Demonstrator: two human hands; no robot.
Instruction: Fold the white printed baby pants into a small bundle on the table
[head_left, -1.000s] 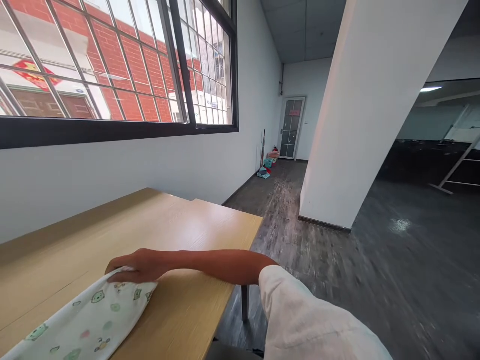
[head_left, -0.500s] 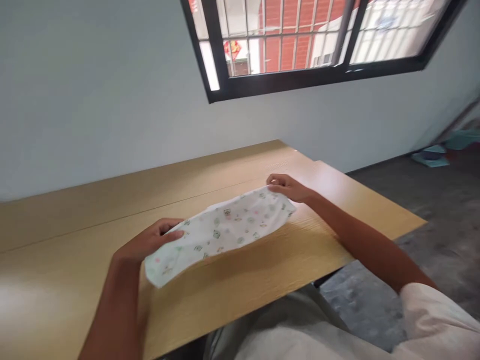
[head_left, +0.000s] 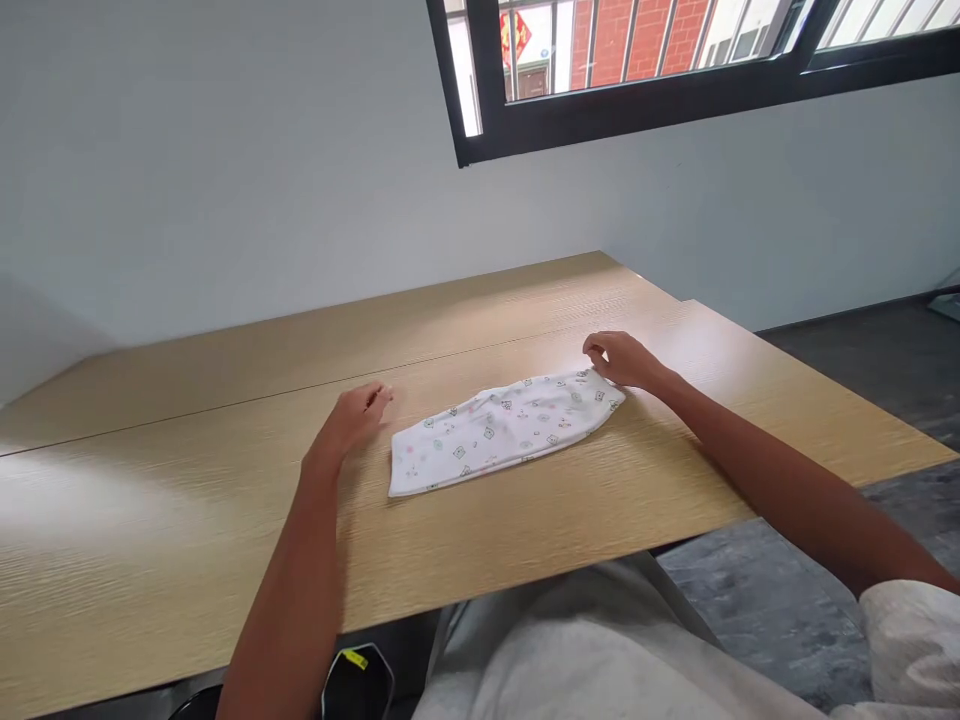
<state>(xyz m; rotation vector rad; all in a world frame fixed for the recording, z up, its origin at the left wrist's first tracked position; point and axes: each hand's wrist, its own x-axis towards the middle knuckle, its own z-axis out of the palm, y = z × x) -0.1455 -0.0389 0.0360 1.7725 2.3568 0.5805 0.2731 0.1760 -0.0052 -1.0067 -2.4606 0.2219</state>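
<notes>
A white cloth (head_left: 501,430) printed with small green, pink and brown animal figures lies on the wooden table, folded into a long strip. Its top edge is slightly rumpled and its right end is curved. Off the left end, a little apart from the cloth, is my left hand (head_left: 361,414), empty, with loosely bent fingers. My right hand (head_left: 624,358) is just beyond the cloth's upper right corner, thumb and fingers curved with a gap between them and nothing held. Whether it still touches the corner is hard to see.
The light wooden table (head_left: 187,520) has a seam running along its length and a stepped right side. Behind it stands a pale wall (head_left: 247,180) with a black-framed, barred window (head_left: 637,110). Beneath the front edge is a dark object with a yellow tag (head_left: 355,658).
Both hands have let go of the cloth, which was held up off the table and now lies on it. My left hand has moved off its left end. The head view has shifted.
</notes>
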